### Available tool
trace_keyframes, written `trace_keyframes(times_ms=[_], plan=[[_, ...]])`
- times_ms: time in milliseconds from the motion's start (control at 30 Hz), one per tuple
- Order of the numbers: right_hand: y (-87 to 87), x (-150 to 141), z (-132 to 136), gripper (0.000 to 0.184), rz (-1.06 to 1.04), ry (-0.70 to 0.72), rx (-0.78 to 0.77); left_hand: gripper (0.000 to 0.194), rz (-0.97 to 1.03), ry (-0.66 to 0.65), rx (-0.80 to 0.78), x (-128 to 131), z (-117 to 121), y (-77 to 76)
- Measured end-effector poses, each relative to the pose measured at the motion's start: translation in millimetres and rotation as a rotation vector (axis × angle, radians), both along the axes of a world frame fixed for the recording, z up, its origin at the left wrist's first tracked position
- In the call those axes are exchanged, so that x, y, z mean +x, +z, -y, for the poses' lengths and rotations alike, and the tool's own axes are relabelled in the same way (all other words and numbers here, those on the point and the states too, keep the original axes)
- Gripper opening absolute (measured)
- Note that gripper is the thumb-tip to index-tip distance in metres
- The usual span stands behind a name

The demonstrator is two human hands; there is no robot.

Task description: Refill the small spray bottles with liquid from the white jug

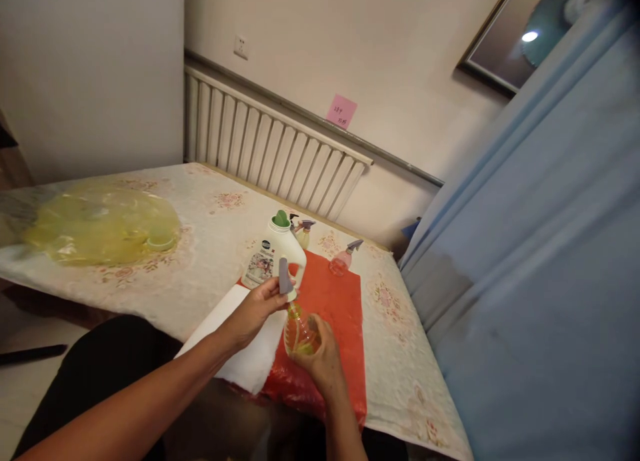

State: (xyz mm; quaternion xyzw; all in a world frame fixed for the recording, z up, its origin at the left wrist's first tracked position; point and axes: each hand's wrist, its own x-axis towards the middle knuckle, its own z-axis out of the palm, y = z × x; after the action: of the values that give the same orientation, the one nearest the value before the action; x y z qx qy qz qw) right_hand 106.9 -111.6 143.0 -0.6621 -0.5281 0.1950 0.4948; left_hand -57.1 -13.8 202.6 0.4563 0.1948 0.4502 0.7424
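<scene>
My left hand (261,305) is closed on a grey spray head (285,276). It sits just above the neck of a clear, yellowish spray bottle (299,333), and I cannot tell whether the two are joined. Wrapped round that bottle's right side is my right hand (323,354), over the red plastic sheet (330,307). Right behind my left hand stands a white jug (287,247) with a picture label and a green piece in its open mouth. Beyond it, a pink spray bottle (341,262) and a yellowish one (304,235) stand upright with grey heads.
A yellow plastic bag (100,224) lies on the left of the flowered tablecloth (215,227). White paper (240,367) lies beside the red sheet. A radiator (270,141) runs behind the table, and a blue curtain (525,247) hangs at the right.
</scene>
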Motion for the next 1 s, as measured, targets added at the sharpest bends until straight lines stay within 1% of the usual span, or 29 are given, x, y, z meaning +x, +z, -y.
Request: trace_keyframes(times_ms=[133, 233, 367, 500, 567, 633, 700, 767, 867, 1000], plan=[[3.3, -6.8, -1.7, 0.07, -0.029, 0.005, 0.018, 0.043, -0.057, -0.041, 0.049, 3.6, 3.1, -10.0], [5.2, -10.4, -0.8, 0.07, -0.066, 0.007, 0.004, 0.043, -0.103, -0.05, 0.077, 1.9, 2.3, -12.1], [7.7, -14.1, 0.2, 0.064, -0.109, -0.001, -0.025, 0.045, -0.177, -0.093, 0.115, -1.1, 1.9, -14.8], [9.1, -16.7, 0.4, 0.059, -0.144, -0.008, -0.044, 0.046, -0.18, -0.102, 0.141, -2.5, 0.9, -20.7], [7.4, -17.0, 0.9, 0.06, -0.213, 0.018, -0.072, 0.047, -0.185, -0.11, 0.143, -2.9, -0.5, -24.0], [3.4, -16.8, 1.4, 0.066, -0.336, 0.088, -0.095, 0.046, -0.179, -0.131, 0.123, -3.3, -2.0, -26.9], [-2.5, -16.7, 1.5, 0.072, -0.454, 0.147, -0.107, 0.046, -0.151, -0.168, 0.074, -3.5, -2.9, -29.1], [-8.4, -16.7, 1.3, 0.075, -0.52, 0.159, -0.111, 0.046, -0.109, -0.199, 0.022, -3.5, -2.6, -30.5], [-12.8, -17.5, 1.5, 0.073, -0.554, 0.165, -0.109, 0.045, -0.09, -0.193, 0.011, -3.9, -0.3, -30.3], [-6.9, -18.9, 4.9, 0.069, -0.519, 0.166, -0.109, 0.04, -0.154, -0.159, 0.093, -6.6, 1.4, -27.5]])
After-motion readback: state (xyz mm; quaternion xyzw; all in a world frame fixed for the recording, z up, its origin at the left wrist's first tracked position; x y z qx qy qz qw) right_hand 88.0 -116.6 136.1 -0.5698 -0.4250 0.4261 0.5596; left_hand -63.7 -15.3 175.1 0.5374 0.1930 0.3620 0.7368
